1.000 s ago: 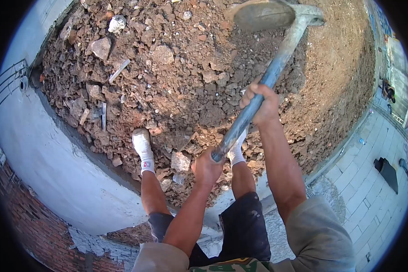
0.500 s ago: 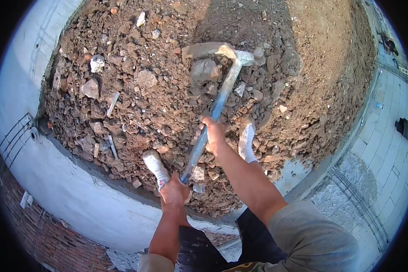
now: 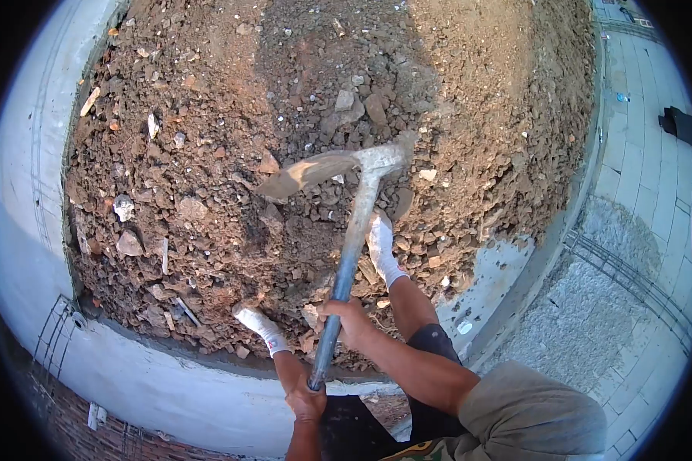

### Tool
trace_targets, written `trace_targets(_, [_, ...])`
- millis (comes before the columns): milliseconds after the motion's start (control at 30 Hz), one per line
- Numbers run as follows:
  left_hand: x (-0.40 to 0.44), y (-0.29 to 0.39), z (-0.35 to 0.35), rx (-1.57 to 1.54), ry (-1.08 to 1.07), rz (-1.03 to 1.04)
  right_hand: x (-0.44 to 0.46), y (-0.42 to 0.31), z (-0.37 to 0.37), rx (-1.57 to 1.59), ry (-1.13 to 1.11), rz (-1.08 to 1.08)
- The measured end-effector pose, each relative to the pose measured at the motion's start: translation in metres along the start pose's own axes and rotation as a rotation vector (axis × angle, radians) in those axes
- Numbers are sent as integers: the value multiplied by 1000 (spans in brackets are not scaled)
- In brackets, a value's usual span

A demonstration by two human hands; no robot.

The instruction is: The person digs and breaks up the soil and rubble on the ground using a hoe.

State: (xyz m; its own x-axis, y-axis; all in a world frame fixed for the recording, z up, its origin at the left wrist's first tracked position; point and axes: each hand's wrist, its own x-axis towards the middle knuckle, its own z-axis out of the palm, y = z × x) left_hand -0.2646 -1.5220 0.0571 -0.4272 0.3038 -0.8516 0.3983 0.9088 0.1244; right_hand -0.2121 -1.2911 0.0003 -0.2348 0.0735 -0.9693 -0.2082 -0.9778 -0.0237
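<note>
A hoe with a broad, curved, dirt-coated blade and a bluish metal handle slants across the middle of the view. My right hand is wrapped round the handle partway down. Lower, my left hand grips it close to the butt end. The hoe's head appears just above the soil, though I cannot tell whether the blade touches it. Beyond the head lie several loose grey stones.
My feet in white socks stand in the rubble, one left of the handle, one right. A pale concrete wall borders the soil on the near and left sides. Rebar sticks out at right, beside light paving.
Both hands have drawn the hoe back toward my body, and its head now sits lower in view. The ground beyond shows more as the view has shifted.
</note>
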Motion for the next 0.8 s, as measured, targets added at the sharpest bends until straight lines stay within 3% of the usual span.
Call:
trace_targets(67, [65, 82, -15, -27, 98, 240, 24, -88, -11, 36, -13, -220])
trace_targets(100, [101, 125, -21, 7, 38, 286, 34, -136, -12, 68, -8, -309])
trace_targets(167, [166, 216, -37, 7, 203, 486, 57, -236, -14, 110, 12, -462])
trace_targets(233, [229, 297, -51, -15, 287, 689, 92, -329, -30, 164, -120, -560])
trace_targets(333, [271, 388, -64, 125, 361, 750, 129, -416, -34, 155, 4, -704])
trace_targets(433, [262, 401, -46, 234, 58, 513, 160, -413, -56, 20, 171, -562])
trace_targets(533, [226, 351, -14, 238, -30, 420, 141, -350, -72, 52, 229, -422])
trace_targets(667, [141, 256, -24, 331, -123, 315, 97, -233, -82, 47, 272, -271])
trace_targets(733, [103, 205, -44, 427, -156, 261, 67, -163, -85, 302, 347, -95])
trace_targets(800, [74, 149, -63, 524, -326, 128, 42, -85, -81, 381, 339, -15])
